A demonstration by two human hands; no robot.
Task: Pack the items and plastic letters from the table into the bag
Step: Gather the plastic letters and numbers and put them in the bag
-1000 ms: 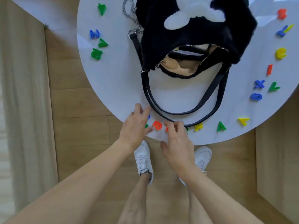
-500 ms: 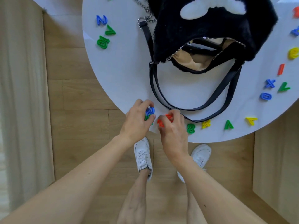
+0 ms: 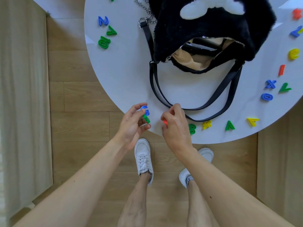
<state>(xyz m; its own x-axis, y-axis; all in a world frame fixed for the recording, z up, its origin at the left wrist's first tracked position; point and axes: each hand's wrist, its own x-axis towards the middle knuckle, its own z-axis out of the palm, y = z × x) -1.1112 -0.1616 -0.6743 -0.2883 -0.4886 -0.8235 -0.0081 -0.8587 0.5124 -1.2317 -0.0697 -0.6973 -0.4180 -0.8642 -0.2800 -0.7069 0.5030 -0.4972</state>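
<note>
Black fur bag point(image 3: 205, 30) on round white table point(image 3: 124, 76), zip open, beige lining showing, dark item inside. Two black straps point(image 3: 193, 110) looped toward near edge; chain point(image 3: 146, 9) at far left corner of bag.

Left hand point(image 3: 132, 125) over near edge of table, fingers clamped on blue piece point(image 3: 145, 109) and green piece point(image 3: 146, 118), both lifted off surface. Right hand point(image 3: 176, 126) just beside, fingers curled together around red piece point(image 3: 165, 122), only small part visible; knuckles near strap loop.

On table right of right hand, along near edge: green 8 point(image 3: 192, 128), yellow piece point(image 3: 207, 124), green A-shape point(image 3: 229, 126), yellow 7-shape point(image 3: 253, 121). Further right: blue O point(image 3: 266, 97), blue X point(image 3: 270, 84), green V point(image 3: 285, 87), red I point(image 3: 281, 70), yellow e point(image 3: 293, 54), blue piece touching something yellow at the edge point(image 3: 296, 31), red piece, blurred point(image 3: 297, 13).

Left of bag, well apart from it: blue Z point(image 3: 103, 20), green 7-shape point(image 3: 111, 31), green 10 point(image 3: 104, 42), close together.

Wooden floor point(image 3: 82, 95) below, white shoes point(image 3: 144, 159) under table edge, curtain point(image 3: 21, 95) at left.
</note>
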